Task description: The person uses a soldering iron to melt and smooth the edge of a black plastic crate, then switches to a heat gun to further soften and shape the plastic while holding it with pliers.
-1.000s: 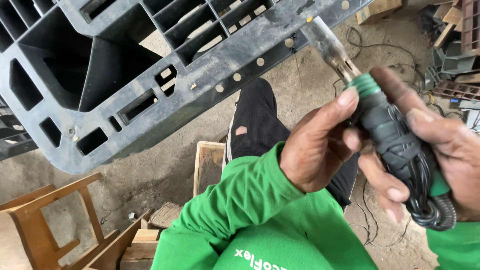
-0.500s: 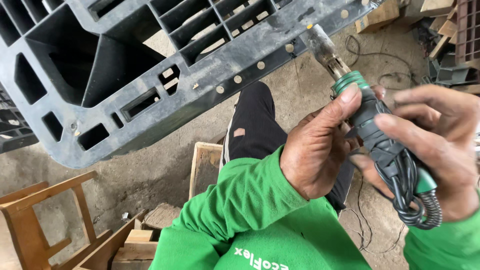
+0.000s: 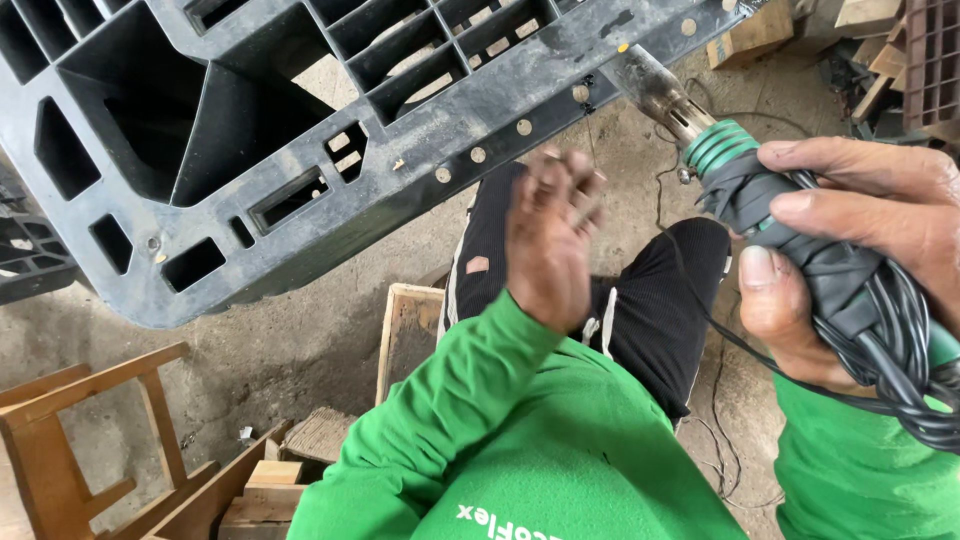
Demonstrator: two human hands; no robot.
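Note:
My right hand (image 3: 850, 250) grips a green heat tool (image 3: 760, 190) wrapped in black tape and black cable. Its metal nozzle (image 3: 655, 90) points up at the lower edge of a large black plastic pallet (image 3: 300, 130) tilted over my lap. My left hand (image 3: 550, 245) hangs free in mid-air below the pallet's edge, fingers apart and blurred, holding nothing. Both arms are in green sleeves. My legs (image 3: 640, 310) in black trousers show beneath.
A wooden box (image 3: 410, 330) stands by my left knee. A wooden stool frame (image 3: 70, 440) and wood offcuts (image 3: 270, 480) lie at the lower left. Black cable (image 3: 720, 400) trails over the dusty concrete floor. More wood scraps (image 3: 870, 50) sit at the upper right.
My left hand has let go of the heat tool and moved left, away from it. The right hand keeps its grip, and the nozzle stays at the pallet's edge.

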